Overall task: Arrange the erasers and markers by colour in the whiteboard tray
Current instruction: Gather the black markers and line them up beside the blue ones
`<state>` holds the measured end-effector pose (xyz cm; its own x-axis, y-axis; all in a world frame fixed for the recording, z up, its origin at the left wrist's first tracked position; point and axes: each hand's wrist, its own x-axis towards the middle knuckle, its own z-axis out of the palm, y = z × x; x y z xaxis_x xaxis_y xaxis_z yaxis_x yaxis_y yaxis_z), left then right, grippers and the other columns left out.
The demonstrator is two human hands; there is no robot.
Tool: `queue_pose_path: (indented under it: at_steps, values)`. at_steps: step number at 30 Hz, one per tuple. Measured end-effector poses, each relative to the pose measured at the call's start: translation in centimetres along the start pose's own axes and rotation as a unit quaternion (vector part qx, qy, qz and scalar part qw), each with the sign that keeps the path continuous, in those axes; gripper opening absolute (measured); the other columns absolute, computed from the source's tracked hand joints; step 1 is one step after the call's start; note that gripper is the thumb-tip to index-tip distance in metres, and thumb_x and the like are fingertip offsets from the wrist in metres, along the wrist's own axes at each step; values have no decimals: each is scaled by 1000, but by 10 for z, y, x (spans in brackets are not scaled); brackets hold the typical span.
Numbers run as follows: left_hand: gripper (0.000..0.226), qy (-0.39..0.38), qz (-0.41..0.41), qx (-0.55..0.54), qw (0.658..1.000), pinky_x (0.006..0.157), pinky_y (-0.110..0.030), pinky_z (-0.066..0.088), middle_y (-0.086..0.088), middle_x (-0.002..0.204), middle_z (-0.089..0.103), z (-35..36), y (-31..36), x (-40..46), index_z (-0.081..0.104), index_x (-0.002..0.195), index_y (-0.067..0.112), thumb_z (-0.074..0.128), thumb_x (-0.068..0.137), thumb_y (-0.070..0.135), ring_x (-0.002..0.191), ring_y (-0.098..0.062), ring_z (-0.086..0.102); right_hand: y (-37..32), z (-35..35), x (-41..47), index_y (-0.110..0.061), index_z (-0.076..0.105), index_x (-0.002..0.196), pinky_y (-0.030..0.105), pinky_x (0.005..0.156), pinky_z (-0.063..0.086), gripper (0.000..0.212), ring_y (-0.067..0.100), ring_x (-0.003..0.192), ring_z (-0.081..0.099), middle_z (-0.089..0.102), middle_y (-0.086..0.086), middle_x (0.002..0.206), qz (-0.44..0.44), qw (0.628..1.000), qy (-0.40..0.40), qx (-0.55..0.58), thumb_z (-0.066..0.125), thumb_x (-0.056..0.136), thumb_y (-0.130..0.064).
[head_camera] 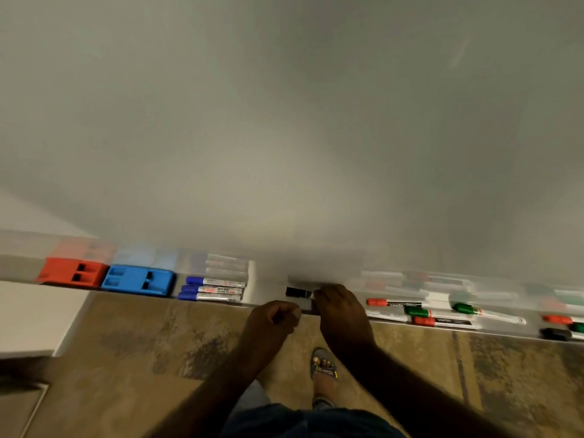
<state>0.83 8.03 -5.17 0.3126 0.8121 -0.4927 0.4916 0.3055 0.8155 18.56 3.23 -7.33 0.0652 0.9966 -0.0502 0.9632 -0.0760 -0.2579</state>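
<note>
My right hand (pixel 343 314) grasped the black marker (pixel 298 292), its cap pointing left of my fingers, low over the tray (pixel 271 289). My left hand (pixel 275 317) was clenched, seemingly empty. I judged I should lay it parallel to the blue markers (pixel 215 289) further left.

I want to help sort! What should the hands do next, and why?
Probably set the black marker down in the bare stretch of tray and let go. The right hand holds it there, right of the three blue markers, starting a black group. Red and green markers still lie mixed further right.
</note>
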Motion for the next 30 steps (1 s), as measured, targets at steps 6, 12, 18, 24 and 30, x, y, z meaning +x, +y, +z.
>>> queue_pose_path:
  at_steps: [6, 12, 18, 24, 30]
  values:
    - [8, -7, -22, -26, 999, 87, -41, 62, 3, 92, 79, -8, -3, 1, 77, 99, 26, 70, 93, 27, 87, -15, 74, -9, -2, 4, -11, 76, 101, 36, 81, 58, 36, 27, 94, 69, 74, 6, 98, -22, 999, 25, 1, 83, 67, -2]
    - [28, -8, -43, -118, 992, 86, -45, 62, -9, 86, 78, -8, 0, 2, 79, 91, 21, 68, 91, 46, 90, -31, 75, -30, -22, 5, -10, 77, 107, 38, 82, 58, 31, 24, 93, 69, 75, 5, 101, -40, 994, 66, 73, 75, 77, -1]
    - [34, 11, -48, -234, 971, 75, -25, 60, -3, 97, 80, -5, 7, -3, 77, 94, 22, 61, 91, 52, 92, -17, 77, -49, -36, -4, -15, 72, 97, 34, 83, 55, 11, 16, 86, 62, 72, 0, 94, -93, 984, 88, 126, 68, 89, -9]
    - [45, -11, -42, -364, 930, 81, -34, 61, -13, 118, 75, -1, 7, -7, 65, 126, 12, 56, 95, 43, 111, -30, 72, -53, -45, -22, -25, 69, 114, 17, 91, 42, 26, 4, 99, 58, 72, -9, 112, -120, 973, 68, 188, 72, 89, -18]
    - [53, -10, -101, -466, 879, 82, -45, 62, -28, 122, 70, 11, 2, -4, 58, 127, -3, 59, 91, 36, 112, -42, 69, -7, -54, -32, -27, 72, 118, 26, 93, 50, 25, 10, 105, 62, 72, -8, 115, 1, 982, -4, 187, 65, 95, -26]
